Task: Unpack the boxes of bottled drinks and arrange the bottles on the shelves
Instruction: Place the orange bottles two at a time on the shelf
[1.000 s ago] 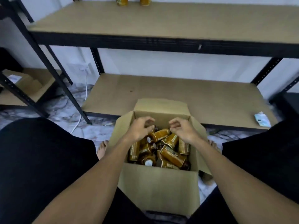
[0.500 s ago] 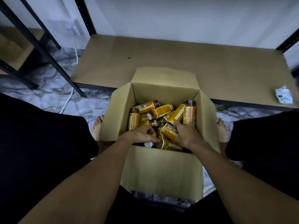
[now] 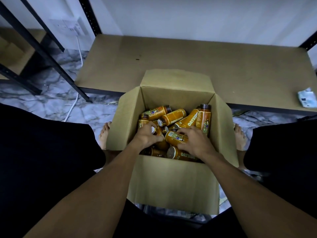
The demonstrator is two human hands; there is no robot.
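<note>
Head view, looking straight down. The open cardboard box (image 3: 171, 182) stands on the marble floor (image 3: 51, 100) between the person's knees, its far flap leaning toward the low shelf (image 3: 188, 62). Inside lies a jumble of amber bottles (image 3: 173, 116) with dark caps, most on their sides and crossing one another. One bottle stands nearly upright against the right wall of the box (image 3: 204, 117).

Both hands are down in the box. The left hand (image 3: 147, 136) is over the left part of the pile, its fingers curled round the white-ended bottle (image 3: 154, 131), with the pale round end showing between fingers and thumb. The right hand (image 3: 195, 141) is just beside it, fingers spread and bent over the barcode bottle (image 3: 174, 138), thumb tucked under its near side. That bottle lies on its side on top of the heap, with the barcode end pointing left. The two hands are close but not touching.

The board of the shelf sits just beyond the box, and a small white packet (image 3: 307, 98) lies at its right edge. Bare feet (image 3: 104, 134) show on either side of the box. A white cable (image 3: 75, 100) runs down across the floor from a wall socket (image 3: 68, 26) at upper left.
</note>
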